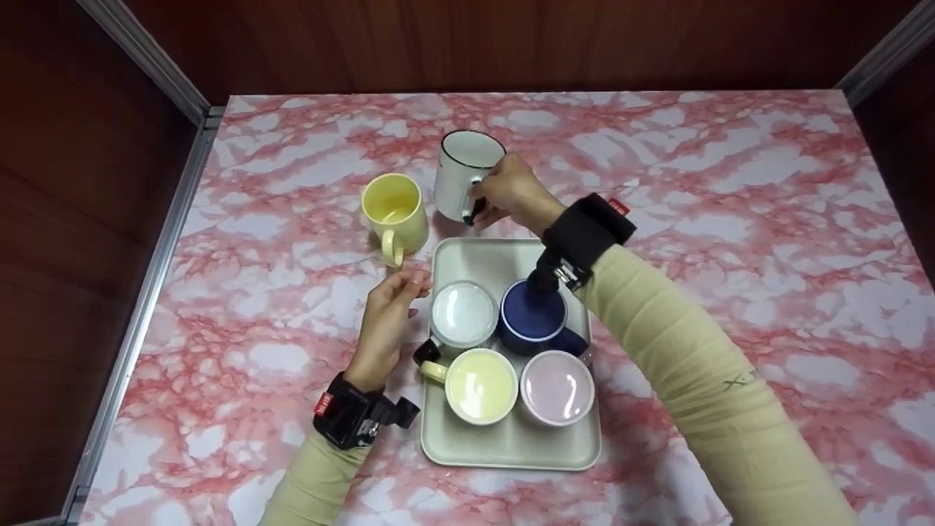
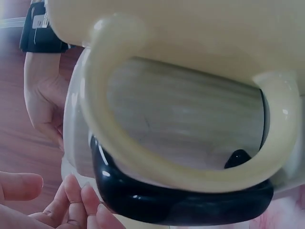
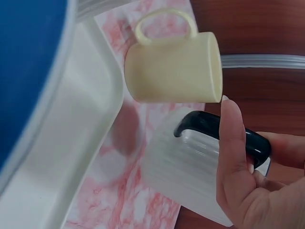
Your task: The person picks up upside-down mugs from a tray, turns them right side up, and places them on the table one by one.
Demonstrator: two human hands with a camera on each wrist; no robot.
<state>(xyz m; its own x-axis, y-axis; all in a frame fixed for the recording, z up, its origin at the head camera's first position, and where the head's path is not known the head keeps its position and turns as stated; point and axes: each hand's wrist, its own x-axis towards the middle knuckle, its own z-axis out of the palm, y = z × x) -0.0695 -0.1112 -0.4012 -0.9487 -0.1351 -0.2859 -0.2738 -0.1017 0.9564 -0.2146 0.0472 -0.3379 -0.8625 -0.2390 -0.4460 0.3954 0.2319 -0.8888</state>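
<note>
My right hand (image 1: 515, 191) grips the black handle (image 3: 205, 125) of a tall white mug (image 1: 454, 186) with a dark rim, just beyond the tray's far edge. To the left of that mug is a pale yellow mug (image 1: 409, 228), its handle towards me. My left hand (image 1: 383, 325) is beside the tray's left edge, below the yellow mug's handle, and holds nothing. On the light tray (image 1: 482, 257) stand a white mug (image 1: 464, 314) with a black handle, a dark blue mug (image 1: 533, 314), a yellow mug (image 1: 481, 387) and a pale pink mug (image 1: 557, 389).
Under everything lies a red-and-white marbled tabletop (image 1: 745, 219). Dark wood panels (image 1: 511, 44) rise behind it and at both sides, with a metal strip (image 1: 157, 256) along the left. My right forearm crosses above the tray's right edge.
</note>
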